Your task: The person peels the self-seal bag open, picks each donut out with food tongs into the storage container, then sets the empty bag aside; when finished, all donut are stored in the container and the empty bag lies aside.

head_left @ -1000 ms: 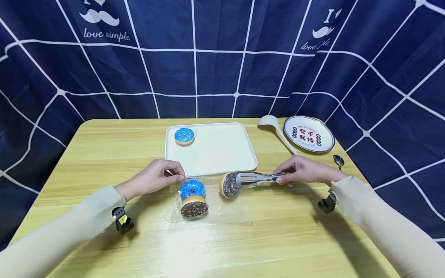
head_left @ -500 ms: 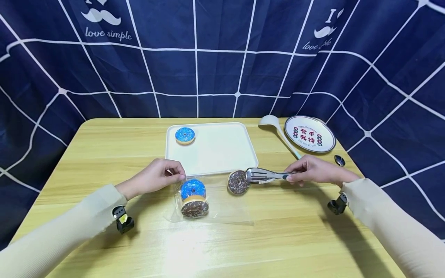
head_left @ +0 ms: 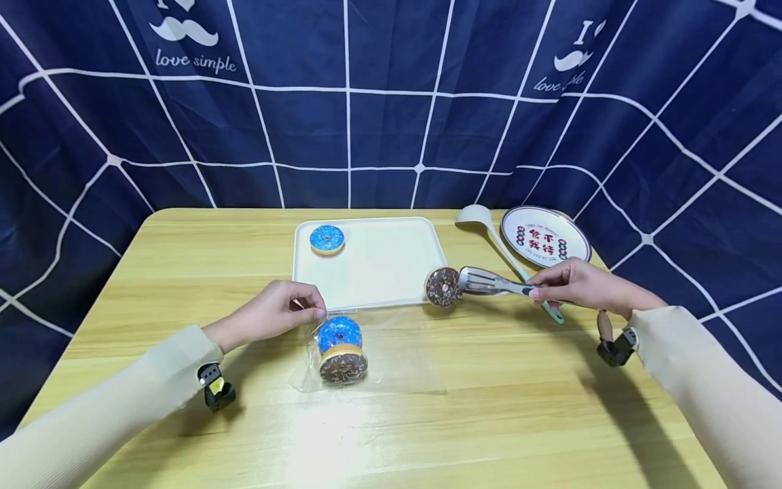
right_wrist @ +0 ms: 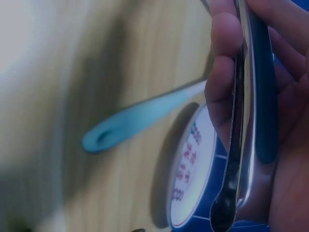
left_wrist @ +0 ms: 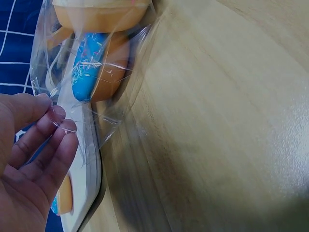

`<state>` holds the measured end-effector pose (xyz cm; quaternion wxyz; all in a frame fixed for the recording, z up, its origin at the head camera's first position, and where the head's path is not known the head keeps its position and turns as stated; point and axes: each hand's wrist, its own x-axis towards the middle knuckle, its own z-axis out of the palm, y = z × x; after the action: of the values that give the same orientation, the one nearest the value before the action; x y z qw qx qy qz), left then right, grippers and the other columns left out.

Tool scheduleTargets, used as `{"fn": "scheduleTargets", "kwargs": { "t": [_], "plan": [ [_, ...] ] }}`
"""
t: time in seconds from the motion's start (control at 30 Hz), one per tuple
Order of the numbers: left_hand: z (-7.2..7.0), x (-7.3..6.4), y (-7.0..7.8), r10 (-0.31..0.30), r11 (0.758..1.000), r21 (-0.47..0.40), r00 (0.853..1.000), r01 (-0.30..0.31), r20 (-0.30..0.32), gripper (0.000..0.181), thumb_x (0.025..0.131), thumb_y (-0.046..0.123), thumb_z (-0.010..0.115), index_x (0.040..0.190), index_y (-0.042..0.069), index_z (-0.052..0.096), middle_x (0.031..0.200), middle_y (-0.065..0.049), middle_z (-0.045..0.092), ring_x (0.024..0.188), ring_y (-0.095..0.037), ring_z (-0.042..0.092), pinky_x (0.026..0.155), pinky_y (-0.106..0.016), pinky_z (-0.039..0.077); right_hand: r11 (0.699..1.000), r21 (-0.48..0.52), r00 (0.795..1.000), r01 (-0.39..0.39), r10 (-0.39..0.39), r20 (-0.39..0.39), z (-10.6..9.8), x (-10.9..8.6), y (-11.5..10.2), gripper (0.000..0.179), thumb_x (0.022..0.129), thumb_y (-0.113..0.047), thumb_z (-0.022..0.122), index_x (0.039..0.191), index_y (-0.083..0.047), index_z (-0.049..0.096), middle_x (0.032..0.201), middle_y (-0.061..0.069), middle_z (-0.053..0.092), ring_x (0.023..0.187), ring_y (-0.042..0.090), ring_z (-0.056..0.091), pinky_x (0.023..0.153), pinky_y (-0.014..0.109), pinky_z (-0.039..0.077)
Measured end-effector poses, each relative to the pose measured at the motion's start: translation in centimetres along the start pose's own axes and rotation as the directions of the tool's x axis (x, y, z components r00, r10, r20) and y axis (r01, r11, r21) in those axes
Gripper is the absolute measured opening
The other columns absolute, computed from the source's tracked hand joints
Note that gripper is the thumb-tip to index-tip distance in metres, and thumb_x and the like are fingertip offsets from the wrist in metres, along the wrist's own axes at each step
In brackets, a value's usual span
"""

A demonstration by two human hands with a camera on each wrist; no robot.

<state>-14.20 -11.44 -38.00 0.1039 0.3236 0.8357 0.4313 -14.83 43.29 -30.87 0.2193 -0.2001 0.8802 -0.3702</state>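
In the head view my left hand (head_left: 275, 309) pinches the edge of a clear plastic bag (head_left: 406, 367) between thumb and fingertips. Inside the bag, a blue sprinkled doughnut (head_left: 339, 331) and a chocolate doughnut (head_left: 343, 367) lean against each other. My right hand (head_left: 577, 285) grips metal tongs (head_left: 489, 281); their dark handle (right_wrist: 264, 96) fills the right wrist view. At the tongs' tips is another chocolate doughnut (head_left: 442, 286), by the tray's front right corner and outside the bag. A blue doughnut (head_left: 326, 239) sits at the back left of the white tray (head_left: 385, 265).
Right of the tray lies a ladle (head_left: 473, 214), its green handle (right_wrist: 135, 118) passing beneath the right hand. A printed plate (head_left: 546, 236) stands at the back right. A brown rounded end (head_left: 605, 324) shows by the right wrist. Blue curtain (head_left: 379, 129) surrounds the table.
The right hand has drawn the tongs and the chocolate doughnut rightward and back, from over the bag to the tray's right corner. The left hand has stayed at the bag's edge.
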Motion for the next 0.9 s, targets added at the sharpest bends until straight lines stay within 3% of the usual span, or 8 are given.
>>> {"fn": "scheduleTargets", "kwargs": {
  "t": [0.17,0.3,0.6,0.9],
  "plan": [
    [0.1,0.0,0.0,-0.002,1.000,0.000,1.000,0.002,0.000,0.007,0.099,0.008,0.071,0.093,0.006,0.075,0.089,-0.006,0.076,0.082,-0.004,0.064,0.075,-0.023,0.058,0.996,0.000,0.992,-0.093,0.093,-0.085,-0.7,1.6,-0.7,0.013,0.102,-0.012,0.068,0.107,-0.006,0.078,0.078,-0.010,0.073,0.066,0.007,0.065,0.063,0.024,0.055],
    [0.1,0.0,0.1,-0.006,1.000,-0.002,1.000,0.006,0.001,0.007,0.099,0.008,0.071,0.093,0.006,0.075,0.089,-0.006,0.076,0.082,-0.004,0.064,0.076,-0.023,0.058,0.992,-0.006,0.986,-0.129,0.127,-0.111,-1.0,3.8,-1.4,0.019,0.102,-0.015,0.069,0.111,0.001,0.075,0.077,-0.009,0.071,0.066,0.008,0.065,0.065,0.024,0.055],
    [0.0,-0.1,0.2,-0.002,1.000,0.008,1.000,0.002,0.000,0.007,0.099,0.010,0.071,0.093,0.007,0.074,0.089,-0.006,0.076,0.082,-0.006,0.063,0.075,-0.022,0.056,0.987,0.035,0.984,-0.156,0.158,-0.076,-0.3,9.0,-2.3,0.032,0.101,-0.018,0.070,0.115,0.011,0.069,0.079,0.000,0.073,0.064,0.008,0.062,0.062,0.026,0.054],
    [0.0,-0.1,0.1,0.004,1.000,0.002,1.000,-0.004,0.001,0.007,0.099,0.010,0.071,0.093,0.007,0.074,0.089,-0.006,0.076,0.082,-0.004,0.062,0.075,-0.022,0.055,0.973,0.092,0.974,-0.212,0.218,-0.064,0.6,12.1,-2.8,0.033,0.100,-0.017,0.071,0.118,0.011,0.069,0.081,-0.001,0.076,0.064,0.007,0.064,0.065,0.024,0.056]
  ]
}}
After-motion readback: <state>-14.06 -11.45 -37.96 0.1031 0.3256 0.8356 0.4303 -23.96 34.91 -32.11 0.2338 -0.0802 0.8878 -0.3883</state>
